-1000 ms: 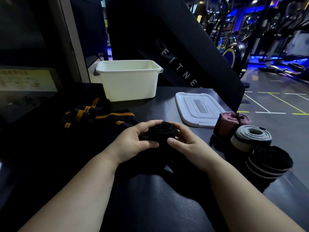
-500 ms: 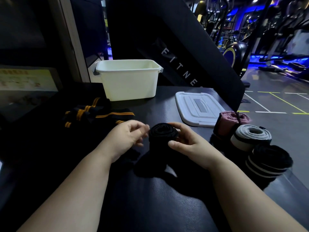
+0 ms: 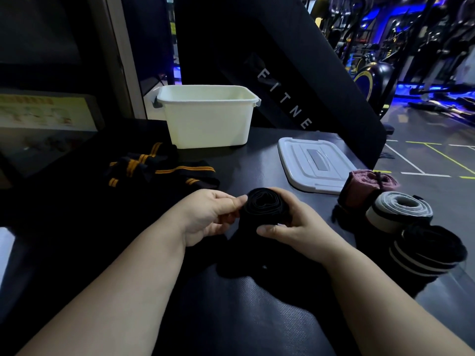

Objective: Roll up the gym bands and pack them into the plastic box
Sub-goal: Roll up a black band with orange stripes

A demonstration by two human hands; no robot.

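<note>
Black gym band [image 3: 264, 205], wound into a fat fabric roll, is sitting right between both sets of fingers, end-on to the camera so you can see the spiral. The left hand [image 3: 208, 217] is pinching the roll's left edge, thumb and forefinger closed on it with the other fingers loosely tucked underneath. The right hand [image 3: 295, 227] is wrapped round the other side, fingers curled over the far side and the thumb [image 3: 267, 230] pressed across the near face. Below the thumbs some dark fabric trails onto the black textured tabletop [image 3: 244, 317], but it's too dark to tell how much is left unrolled. Straight out beyond the fingertips is the white plastic box [image 3: 208, 124], open at the top, well apart from the hands. Out past the right fingers lies the flat white plastic lid [image 3: 313, 163]. Off to the right of the right hand, three finished rolls stand in a row touching each other: a pink fabric roll [image 3: 367, 186] farthest, a grey fabric roll [image 3: 401, 209] in the middle, and a black roll with white stripes [image 3: 426, 250] nearest. Beyond the left fingers, a loose heap of black bands with orange stripes [image 3: 159, 170] lies unrolled.
</note>
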